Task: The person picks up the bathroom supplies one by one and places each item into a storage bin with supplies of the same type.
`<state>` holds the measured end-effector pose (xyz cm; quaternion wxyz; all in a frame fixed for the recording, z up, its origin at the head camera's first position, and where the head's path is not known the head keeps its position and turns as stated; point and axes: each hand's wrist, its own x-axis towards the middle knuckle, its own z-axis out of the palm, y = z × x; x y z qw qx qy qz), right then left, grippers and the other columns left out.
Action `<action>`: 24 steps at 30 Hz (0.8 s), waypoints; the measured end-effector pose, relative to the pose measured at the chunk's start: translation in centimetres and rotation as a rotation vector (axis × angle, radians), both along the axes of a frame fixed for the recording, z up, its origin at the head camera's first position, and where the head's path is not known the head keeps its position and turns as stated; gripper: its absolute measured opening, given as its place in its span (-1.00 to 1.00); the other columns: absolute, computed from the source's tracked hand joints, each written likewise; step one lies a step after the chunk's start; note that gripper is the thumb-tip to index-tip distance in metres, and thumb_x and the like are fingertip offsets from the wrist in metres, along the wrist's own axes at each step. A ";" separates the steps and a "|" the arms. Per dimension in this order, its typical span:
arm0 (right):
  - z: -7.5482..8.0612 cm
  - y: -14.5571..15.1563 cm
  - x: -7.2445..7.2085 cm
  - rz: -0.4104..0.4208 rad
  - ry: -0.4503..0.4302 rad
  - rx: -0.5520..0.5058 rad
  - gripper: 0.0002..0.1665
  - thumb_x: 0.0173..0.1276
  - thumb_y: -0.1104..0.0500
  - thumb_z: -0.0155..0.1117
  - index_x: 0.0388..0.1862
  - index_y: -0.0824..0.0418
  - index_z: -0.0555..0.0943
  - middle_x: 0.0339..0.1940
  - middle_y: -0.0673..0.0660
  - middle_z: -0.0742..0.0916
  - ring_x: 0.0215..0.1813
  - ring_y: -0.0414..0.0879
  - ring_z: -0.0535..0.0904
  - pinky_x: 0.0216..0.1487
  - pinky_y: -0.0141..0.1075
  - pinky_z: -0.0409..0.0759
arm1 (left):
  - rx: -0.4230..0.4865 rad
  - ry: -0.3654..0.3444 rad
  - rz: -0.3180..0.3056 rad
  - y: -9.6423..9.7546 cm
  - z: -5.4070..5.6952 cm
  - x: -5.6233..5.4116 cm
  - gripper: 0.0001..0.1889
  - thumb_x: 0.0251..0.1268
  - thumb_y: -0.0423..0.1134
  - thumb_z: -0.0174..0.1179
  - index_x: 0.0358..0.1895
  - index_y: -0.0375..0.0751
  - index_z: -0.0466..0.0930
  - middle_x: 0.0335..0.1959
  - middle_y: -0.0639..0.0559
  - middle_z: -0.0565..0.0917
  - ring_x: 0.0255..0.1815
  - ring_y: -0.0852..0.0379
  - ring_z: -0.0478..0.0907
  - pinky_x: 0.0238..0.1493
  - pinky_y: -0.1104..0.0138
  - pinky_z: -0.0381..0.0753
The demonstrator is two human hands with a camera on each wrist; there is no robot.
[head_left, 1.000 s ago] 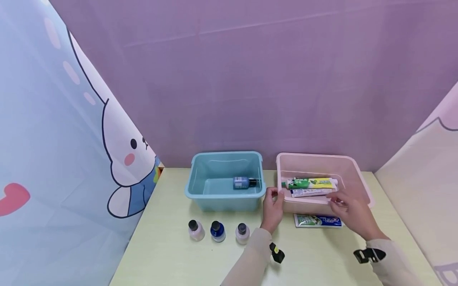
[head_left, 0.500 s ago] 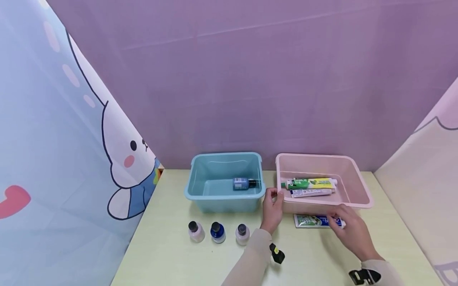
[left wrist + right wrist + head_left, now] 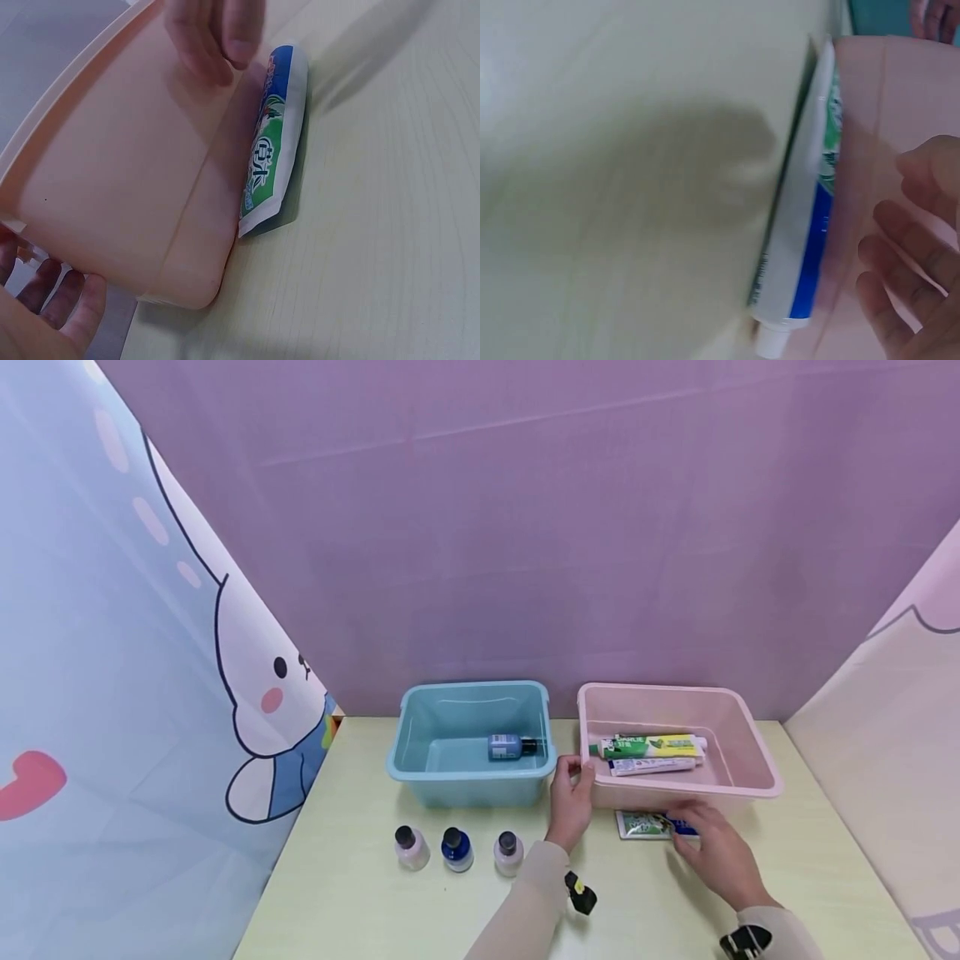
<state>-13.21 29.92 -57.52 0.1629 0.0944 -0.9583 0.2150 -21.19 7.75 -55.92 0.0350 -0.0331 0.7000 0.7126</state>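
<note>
hovering by the blue-and-green toothpaste tube (image 3: 640,825), right hand (image 3: 716,856) is holding nothing, fingers loosely bent and parted. tube is lying on the table (image 3: 615,906) along the near wall of the pink basin (image 3: 652,712). left hand (image 3: 572,806) is gripping the basin's left rim. green-and-yellow darlie tube (image 3: 652,746) is lying inside.

I'm seeing purple cloth (image 3: 525,543), lightly creased, rising behind a pale wood-grain table (image 3: 360,910). A light-blue sheet (image 3: 97,635) is showing a printed rabbit (image 3: 258,693) and heart (image 3: 33,783) at left; a cream-and-pink sheet (image 3: 877,760) is flanking the right. Soft shadows are falling.
</note>
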 end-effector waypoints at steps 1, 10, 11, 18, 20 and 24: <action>-0.2 0.0 0.0 0.004 0.010 0.012 -0.62 0.08 0.30 0.55 -0.07 0.27 0.73 0.06 0.31 0.73 0.12 0.29 0.62 0.05 0.24 0.62 | -0.001 0.000 0.000 0.0 0.0 0.0 -0.72 0.60 0.04 0.03 0.14 -0.01 0.47 0.20 0.11 0.54 0.35 0.06 0.45 0.38 0.08 0.56; -2.0 0.5 -0.2 -0.009 0.027 0.090 -0.60 0.06 0.27 0.54 -0.06 0.25 0.74 -0.04 0.23 0.76 0.00 0.23 0.62 -0.09 0.19 0.62 | -0.015 0.020 0.011 0.0 0.2 0.0 -0.83 0.62 -0.03 0.03 0.08 0.06 0.47 0.17 0.09 0.56 0.31 0.07 0.47 0.37 0.07 0.57; -2.1 0.5 -0.2 -0.013 0.023 0.099 -0.60 0.06 0.26 0.53 -0.06 0.25 0.74 -0.04 0.22 0.76 0.00 0.23 0.62 -0.11 0.18 0.62 | -0.015 0.016 0.010 0.0 0.2 0.0 -0.83 0.62 -0.02 0.03 0.08 0.08 0.47 0.17 0.11 0.56 0.31 0.08 0.47 0.37 0.08 0.57; -2.4 0.5 -0.3 -0.035 -0.038 0.123 -0.59 0.10 0.22 0.52 -0.02 0.24 0.74 -0.01 0.23 0.73 0.01 0.23 0.56 -0.14 0.18 0.60 | -0.007 -0.001 0.006 0.0 0.2 0.0 -0.72 0.59 0.06 0.05 0.13 0.02 0.47 0.17 0.18 0.56 0.31 0.13 0.46 0.37 0.12 0.58; -2.5 0.5 -0.3 -0.038 -0.042 0.127 -0.58 0.10 0.22 0.53 -0.02 0.24 0.74 -0.01 0.23 0.73 0.02 0.23 0.55 -0.15 0.18 0.59 | -0.004 -0.002 0.008 0.0 0.2 0.1 -0.74 0.59 0.06 0.05 0.12 0.04 0.47 0.17 0.18 0.56 0.31 0.13 0.46 0.37 0.12 0.58; -2.3 0.3 -0.2 -0.036 -0.034 0.135 -0.55 0.07 0.23 0.54 0.00 0.25 0.74 -0.02 0.23 0.72 0.02 0.23 0.53 -0.18 0.16 0.58 | 0.000 -0.005 0.011 0.1 0.0 0.0 -0.82 0.61 0.01 0.04 0.08 0.11 0.47 0.16 0.17 0.55 0.30 0.12 0.46 0.36 0.12 0.58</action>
